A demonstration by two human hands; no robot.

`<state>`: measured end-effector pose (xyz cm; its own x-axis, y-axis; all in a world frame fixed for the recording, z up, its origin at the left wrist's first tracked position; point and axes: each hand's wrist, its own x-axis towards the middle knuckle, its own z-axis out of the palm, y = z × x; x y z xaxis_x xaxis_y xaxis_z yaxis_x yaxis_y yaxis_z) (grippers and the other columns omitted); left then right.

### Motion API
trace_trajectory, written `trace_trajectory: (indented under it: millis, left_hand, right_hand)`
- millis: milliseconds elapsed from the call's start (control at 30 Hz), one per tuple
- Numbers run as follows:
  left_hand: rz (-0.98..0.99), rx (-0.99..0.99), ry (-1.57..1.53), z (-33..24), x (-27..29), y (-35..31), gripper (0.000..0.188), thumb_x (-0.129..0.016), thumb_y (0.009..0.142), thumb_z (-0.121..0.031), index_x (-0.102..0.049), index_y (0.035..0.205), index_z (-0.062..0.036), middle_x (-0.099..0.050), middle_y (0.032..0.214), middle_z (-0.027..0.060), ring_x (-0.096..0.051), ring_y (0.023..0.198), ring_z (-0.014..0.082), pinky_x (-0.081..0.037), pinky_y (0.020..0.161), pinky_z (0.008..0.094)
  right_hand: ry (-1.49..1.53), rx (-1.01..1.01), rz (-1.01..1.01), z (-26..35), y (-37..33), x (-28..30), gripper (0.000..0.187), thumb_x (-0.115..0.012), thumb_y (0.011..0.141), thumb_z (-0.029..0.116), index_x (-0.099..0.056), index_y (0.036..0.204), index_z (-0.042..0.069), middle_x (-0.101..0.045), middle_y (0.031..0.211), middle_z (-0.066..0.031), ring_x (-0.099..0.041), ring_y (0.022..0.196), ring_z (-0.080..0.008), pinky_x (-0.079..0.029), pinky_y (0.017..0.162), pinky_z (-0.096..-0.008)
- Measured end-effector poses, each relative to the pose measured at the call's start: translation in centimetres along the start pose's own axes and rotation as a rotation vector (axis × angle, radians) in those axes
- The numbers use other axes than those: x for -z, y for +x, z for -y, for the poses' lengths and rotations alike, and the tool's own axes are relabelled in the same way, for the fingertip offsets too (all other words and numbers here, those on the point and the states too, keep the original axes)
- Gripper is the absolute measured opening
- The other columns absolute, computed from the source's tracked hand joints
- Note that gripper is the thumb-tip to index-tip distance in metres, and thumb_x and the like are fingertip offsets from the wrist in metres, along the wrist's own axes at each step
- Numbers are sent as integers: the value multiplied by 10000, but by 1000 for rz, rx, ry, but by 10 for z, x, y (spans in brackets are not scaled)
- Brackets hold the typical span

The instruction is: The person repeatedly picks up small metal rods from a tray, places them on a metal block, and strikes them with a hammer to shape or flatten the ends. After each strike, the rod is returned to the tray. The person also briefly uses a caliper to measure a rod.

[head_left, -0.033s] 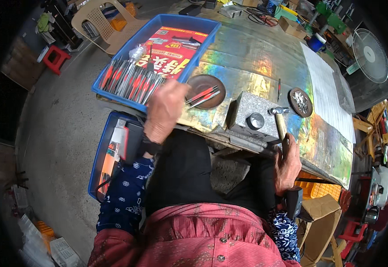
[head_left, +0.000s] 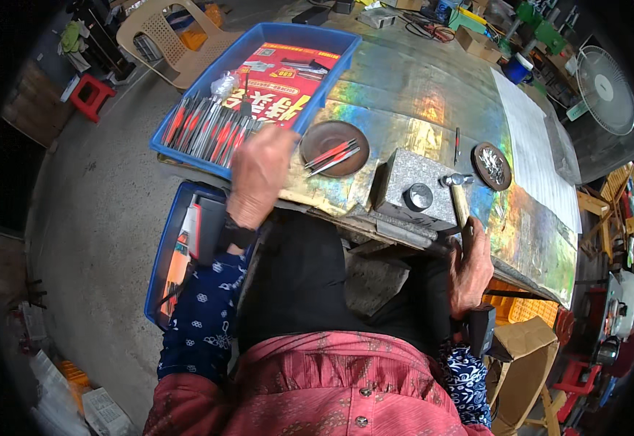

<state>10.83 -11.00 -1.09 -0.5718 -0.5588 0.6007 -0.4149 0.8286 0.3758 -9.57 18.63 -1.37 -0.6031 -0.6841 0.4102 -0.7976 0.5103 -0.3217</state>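
My left hand [head_left: 260,173], blurred, is over the near right corner of a blue tray [head_left: 342,62]; its fingers are curled downward and their tips are hidden. Beside it in the tray lies a row of slim red, black and silver tools [head_left: 212,131]. A round brown dish [head_left: 355,166] to its right holds a few similar red and silver tools [head_left: 333,155]. With my right hand [head_left: 469,270] I grip the wooden handle of a hammer [head_left: 460,202], whose metal head rests at the right edge of a grey block [head_left: 411,174]. A round dark metal piece [head_left: 419,196] sits on that block.
Right of the block, a second brown dish [head_left: 491,182] holds small silvery pieces, with one slim tool [head_left: 456,145] near it. Another blue tray [head_left: 159,269] stands below the table edge at left. A cardboard box [head_left: 524,356], a fan [head_left: 604,89] and a chair [head_left: 179,43] surround the table.
My left hand has shifted slightly left, away from the brown dish. My right hand and the hammer stay in place.
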Motion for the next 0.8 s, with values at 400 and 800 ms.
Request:
trace_trajectory:
  millis: [400, 800]
  left_hand:
    - [365, 263, 414, 60, 2, 11, 174, -752, 718, -131, -654, 808, -19, -658, 838, 204, -635, 836, 409, -502, 681, 495]
    - [344, 196, 402, 59, 9, 13, 126, -671, 763, -121, -616, 787, -10, -644, 759, 217, -635, 747, 404, -485, 640, 482]
  right_hand:
    - [8, -2, -6, 10, 4, 8, 458, -619, 873, 81, -477, 1308, 63, -557, 1044, -214, -596, 889, -423, -495, 729, -460]
    - [69, -135, -62, -34, 20, 31, 195, -652, 883, 147, -667, 1016, 4, -573, 759, -144, -571, 638, -271, -453, 611, -359]
